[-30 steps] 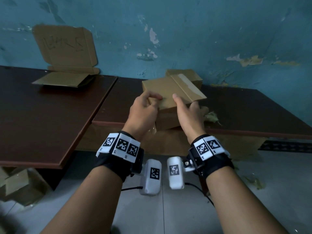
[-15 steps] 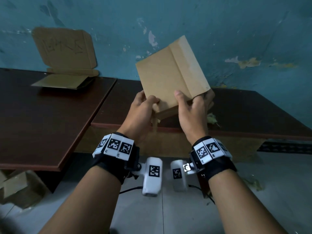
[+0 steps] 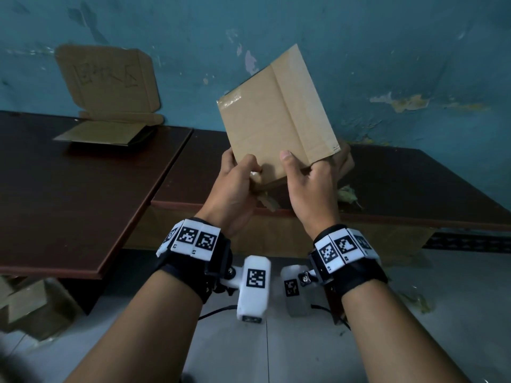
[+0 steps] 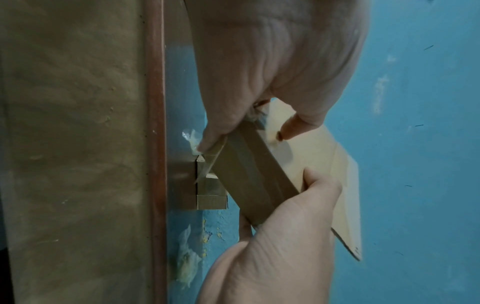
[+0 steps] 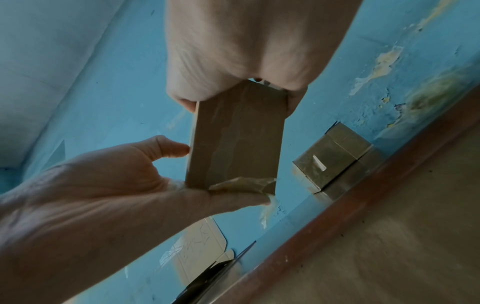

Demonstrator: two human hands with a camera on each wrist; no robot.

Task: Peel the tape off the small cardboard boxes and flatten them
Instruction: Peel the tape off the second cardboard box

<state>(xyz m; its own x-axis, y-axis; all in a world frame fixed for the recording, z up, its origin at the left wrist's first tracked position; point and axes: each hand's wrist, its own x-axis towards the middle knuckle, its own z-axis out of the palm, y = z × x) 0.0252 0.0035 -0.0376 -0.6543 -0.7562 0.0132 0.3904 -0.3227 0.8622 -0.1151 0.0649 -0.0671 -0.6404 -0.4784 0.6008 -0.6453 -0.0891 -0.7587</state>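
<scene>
Box point(image 3: 276, 125) lifted off the table point(image 3: 414, 183) since a second ago and tipped upright at 12 o'clock. Left hand point(image 3: 235, 186) and right hand point(image 3: 309, 186) both clamp its bottom edge; tape point(image 5: 241, 184) lifting at the corner, peel starting.

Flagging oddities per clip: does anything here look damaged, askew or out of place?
Mostly the surroundings. The blue wall has peeling paint patches, and crumpled tape scraps lie on the dark table. The small box, tilted in both hands' grip, has tape lifting at its lower end, as the task expects.
</scene>
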